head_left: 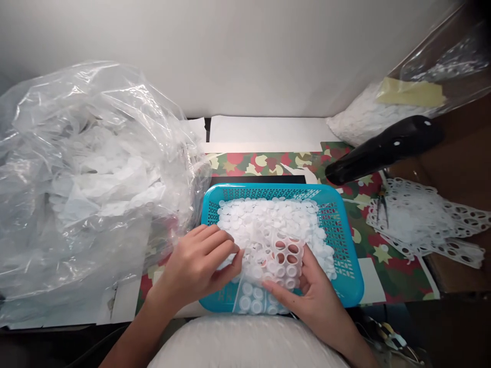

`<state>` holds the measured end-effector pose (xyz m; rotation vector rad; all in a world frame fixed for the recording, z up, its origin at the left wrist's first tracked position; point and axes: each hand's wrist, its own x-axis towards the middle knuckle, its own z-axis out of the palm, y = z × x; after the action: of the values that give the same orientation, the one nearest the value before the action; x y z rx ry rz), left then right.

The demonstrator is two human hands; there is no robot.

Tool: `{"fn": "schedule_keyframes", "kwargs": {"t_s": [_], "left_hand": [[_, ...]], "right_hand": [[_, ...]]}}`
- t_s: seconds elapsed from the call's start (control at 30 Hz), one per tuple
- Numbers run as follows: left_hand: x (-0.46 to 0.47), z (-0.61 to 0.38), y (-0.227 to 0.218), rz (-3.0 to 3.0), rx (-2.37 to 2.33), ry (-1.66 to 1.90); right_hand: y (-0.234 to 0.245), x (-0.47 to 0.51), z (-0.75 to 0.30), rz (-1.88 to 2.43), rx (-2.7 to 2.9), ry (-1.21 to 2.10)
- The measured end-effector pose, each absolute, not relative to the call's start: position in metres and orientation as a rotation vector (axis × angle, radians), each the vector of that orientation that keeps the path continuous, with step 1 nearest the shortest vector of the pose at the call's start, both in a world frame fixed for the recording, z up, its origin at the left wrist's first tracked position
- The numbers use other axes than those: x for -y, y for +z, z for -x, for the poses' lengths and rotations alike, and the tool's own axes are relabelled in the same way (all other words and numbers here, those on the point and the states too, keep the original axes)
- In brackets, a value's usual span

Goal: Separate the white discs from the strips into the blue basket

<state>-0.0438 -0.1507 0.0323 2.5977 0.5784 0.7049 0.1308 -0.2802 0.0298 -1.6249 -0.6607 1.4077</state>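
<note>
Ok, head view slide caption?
Right hand holds a perforated plastic sheet over a turquoise basket of white discs; left hand alongside.

PLACE: workshop, apparently for small parts | SIGNS: turquoise perforated plastic basket point(356, 278) holds heaped small round white pieces point(235, 217) | bulging clear plastic bag point(115, 176) | pile of translucent hole-punched sheets point(420, 214) | camouflage-patterned covering point(360, 240) overlies counter

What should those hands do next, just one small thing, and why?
Perhaps the left hand should pop out another round piece above the basket: the right hand holds the holed sheet, where some holes are open and others filled, and loose white discs lie in the basket.
</note>
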Motion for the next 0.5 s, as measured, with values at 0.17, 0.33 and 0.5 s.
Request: {"fn": "schedule_keyframes", "kwargs": {"t_s": [0.17, 0.33, 0.5], "left_hand": [[0.165, 0.033, 0.029, -2.496, -0.373, 0.618], [0.166, 0.034, 0.028, -2.523, -0.319, 0.575], [0.166, 0.036, 0.025, -2.534, -0.308, 0.573]], "right_hand": [[0.023, 0.283, -0.134, 1.556, 0.698, 1.453], [0.023, 0.281, -0.134, 1.561, 0.711, 1.402], [0.023, 0.281, -0.133, 1.623, 0.841, 1.314]]}}
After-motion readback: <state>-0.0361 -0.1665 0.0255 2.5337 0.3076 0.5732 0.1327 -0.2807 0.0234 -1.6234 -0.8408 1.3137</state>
